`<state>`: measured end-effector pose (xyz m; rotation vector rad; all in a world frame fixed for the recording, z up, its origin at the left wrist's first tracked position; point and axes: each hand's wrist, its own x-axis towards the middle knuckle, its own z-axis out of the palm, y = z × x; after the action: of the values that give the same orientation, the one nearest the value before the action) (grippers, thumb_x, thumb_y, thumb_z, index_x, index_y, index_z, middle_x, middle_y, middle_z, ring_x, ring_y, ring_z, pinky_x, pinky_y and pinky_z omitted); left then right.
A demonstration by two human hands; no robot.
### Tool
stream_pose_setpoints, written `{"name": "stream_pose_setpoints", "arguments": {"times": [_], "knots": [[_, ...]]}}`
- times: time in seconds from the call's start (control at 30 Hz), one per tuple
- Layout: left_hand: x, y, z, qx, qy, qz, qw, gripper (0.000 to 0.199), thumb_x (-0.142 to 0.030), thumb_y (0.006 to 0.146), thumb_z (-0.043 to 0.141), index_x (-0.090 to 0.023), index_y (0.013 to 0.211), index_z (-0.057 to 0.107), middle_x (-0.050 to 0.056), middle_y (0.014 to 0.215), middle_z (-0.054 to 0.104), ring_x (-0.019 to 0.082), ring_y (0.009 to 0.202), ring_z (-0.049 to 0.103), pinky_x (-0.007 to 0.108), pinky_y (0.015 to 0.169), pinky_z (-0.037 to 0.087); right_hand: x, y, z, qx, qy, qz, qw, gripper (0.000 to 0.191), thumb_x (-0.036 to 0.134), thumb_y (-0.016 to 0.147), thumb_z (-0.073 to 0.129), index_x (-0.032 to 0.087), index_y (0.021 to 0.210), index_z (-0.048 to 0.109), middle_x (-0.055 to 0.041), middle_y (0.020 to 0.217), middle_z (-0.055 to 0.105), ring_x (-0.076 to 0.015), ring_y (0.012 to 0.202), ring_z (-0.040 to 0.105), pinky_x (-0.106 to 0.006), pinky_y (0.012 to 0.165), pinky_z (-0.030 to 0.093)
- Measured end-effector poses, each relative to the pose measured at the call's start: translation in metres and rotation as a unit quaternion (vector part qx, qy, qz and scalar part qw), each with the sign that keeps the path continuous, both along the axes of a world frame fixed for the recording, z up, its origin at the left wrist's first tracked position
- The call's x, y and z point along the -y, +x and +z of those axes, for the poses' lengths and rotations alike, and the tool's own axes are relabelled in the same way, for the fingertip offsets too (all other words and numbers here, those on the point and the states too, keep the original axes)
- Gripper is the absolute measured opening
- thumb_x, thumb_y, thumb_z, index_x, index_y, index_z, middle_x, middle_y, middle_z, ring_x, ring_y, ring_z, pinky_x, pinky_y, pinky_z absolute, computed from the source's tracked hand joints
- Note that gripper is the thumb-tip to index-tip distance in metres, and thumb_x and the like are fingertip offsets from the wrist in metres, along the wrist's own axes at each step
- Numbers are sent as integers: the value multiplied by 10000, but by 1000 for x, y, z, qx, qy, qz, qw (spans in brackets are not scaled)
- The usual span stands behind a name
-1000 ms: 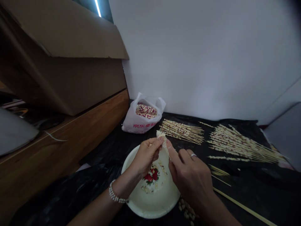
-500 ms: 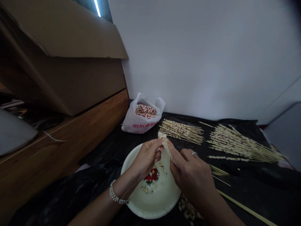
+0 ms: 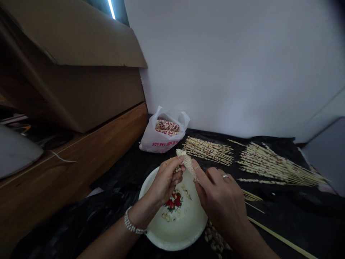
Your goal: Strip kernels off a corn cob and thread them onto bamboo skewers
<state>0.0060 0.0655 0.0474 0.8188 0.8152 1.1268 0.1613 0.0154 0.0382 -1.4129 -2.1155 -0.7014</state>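
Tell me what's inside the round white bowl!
The round white bowl holds loose pale kernels near a red-and-green picture on its bottom. The left hand and right hand cover parts, so anything behind them can't be seen.

Cardboard box (image 3: 88,97): looming large at my upper left, its flap (image 3: 88,39) jutting out on top.
Light strip (image 3: 111,9): a bright sliver, there, just above the flap.
Wall (image 3: 229,64): pale, plain, filling the back of my view.
Wooden board (image 3: 118,131): running slantwise below the box.
Cord (image 3: 61,158): thin, white, curling across the board beside a pale rounded thing (image 3: 18,151) I can't make out.
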Motion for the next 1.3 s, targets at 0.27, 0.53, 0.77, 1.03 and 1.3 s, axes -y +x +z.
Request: {"name": "stream_pose_setpoints", "arguments": {"times": [0.27,0.53,0.77,1.03,1.3], "knots": [[0,-1,-4,26,8,-18,999,217,-331,783,671,-134,742,591,-38,654,483,-3,429,204,158,390,152,3,-5,2,-123,-76,43,989,430,309,948,503,142,1341,551,-64,946,655,-171,657,630,-295,568,471],[-1,3,1,-37,13,-18,999,281,-390,787,685,-120,751,612,-53,618,444,-2,428,208,178,402,127,3,-2,1,-154,-104,69,980,415,255,949,481,123,1336,552,-86,915,674,-204,720,671,-320,622,530],[-3,0,-7,-14,18,-38,999,152,-235,799,592,-136,688,557,-43,642,482,0,415,211,175,395,138,0,1,2,-214,-168,86,959,440,266,942,470,119,1350,542,-125,975,706,-250,847,696,-380,756,558],[-10,-8,-8,-89,8,-126,988,167,-185,763,533,-122,827,674,-34,657,497,13,411,215,191,389,108,-7,39,21,-192,-179,33,964,449,340,920,517,171,1333,554,-117,1221,687,-267,1013,672,-390,846,524],[-6,-16,-5,-399,158,-284,858,222,-282,854,470,-163,803,651,13,758,626,114,581,515,226,502,368,-38,88,12,-24,-312,-158,936,305,296,881,540,203,1151,649,-105,955,754,-309,846,692,-341,627,420]]}}
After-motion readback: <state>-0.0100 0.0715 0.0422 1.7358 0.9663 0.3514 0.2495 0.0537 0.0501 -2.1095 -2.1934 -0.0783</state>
